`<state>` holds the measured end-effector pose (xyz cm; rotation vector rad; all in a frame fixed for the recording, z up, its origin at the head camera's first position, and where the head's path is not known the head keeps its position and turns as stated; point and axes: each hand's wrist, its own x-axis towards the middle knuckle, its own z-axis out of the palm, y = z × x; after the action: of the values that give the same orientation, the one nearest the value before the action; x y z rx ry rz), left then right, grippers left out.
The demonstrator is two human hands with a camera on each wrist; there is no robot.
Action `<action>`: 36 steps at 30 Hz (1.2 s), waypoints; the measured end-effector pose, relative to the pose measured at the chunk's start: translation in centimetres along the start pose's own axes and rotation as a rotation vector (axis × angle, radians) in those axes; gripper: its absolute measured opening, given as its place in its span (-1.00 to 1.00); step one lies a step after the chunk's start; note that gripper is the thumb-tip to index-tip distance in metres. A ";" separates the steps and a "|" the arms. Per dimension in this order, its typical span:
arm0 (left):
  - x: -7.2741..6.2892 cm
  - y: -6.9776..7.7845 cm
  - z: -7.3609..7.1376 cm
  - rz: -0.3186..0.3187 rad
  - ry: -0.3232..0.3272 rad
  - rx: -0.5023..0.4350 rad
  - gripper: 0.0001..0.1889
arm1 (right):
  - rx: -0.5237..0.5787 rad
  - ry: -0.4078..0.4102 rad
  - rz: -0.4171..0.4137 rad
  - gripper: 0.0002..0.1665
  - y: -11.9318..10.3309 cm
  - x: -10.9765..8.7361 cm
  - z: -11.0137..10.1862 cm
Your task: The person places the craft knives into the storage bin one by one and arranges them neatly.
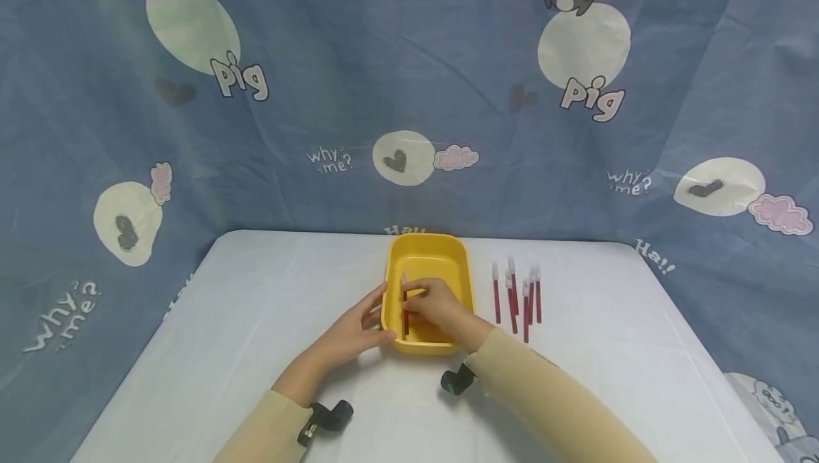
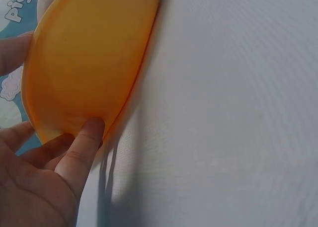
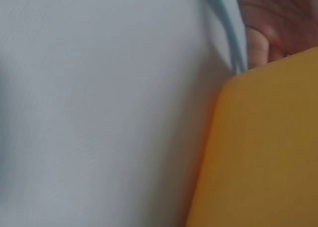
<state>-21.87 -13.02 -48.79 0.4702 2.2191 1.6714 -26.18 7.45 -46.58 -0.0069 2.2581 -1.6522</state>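
Note:
A yellow tray (image 1: 427,348) lies on the table. My left hand (image 1: 348,331) is at its near left corner, fingers spread along the left wall and the straight thumb against the near wall. The left wrist view shows the fingertips of this hand (image 2: 54,172) touching the outside of the tray (image 2: 94,58). Inside the tray, my right hand (image 1: 435,301) pinches a slim red stick (image 1: 406,322) with a whitish tip, close to the left wall. In the right wrist view, the tray's outer wall (image 3: 268,142) hides the stick.
Several similar red sticks (image 1: 526,312) with whitish tips lie loosely beside the tray on the right. The white table (image 1: 269,292) ends at a blue patterned cloth (image 1: 435,79) behind. Each wrist carries a small black camera mount (image 1: 334,417).

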 end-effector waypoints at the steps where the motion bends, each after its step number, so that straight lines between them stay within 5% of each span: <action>1: 0.0 0.0 0.0 0.002 0.000 0.000 -0.01 | 0.000 -0.004 0.001 -0.61 0.0 0.0 0.1; 36: 0.0 0.1 0.3 -0.024 0.038 0.028 0.01 | 0.002 -0.070 0.043 -0.60 0.3 -0.8 0.7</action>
<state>-21.74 -12.75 -48.77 0.4212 2.2690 1.6521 -25.21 7.05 -46.79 -0.0150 2.1897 -1.6072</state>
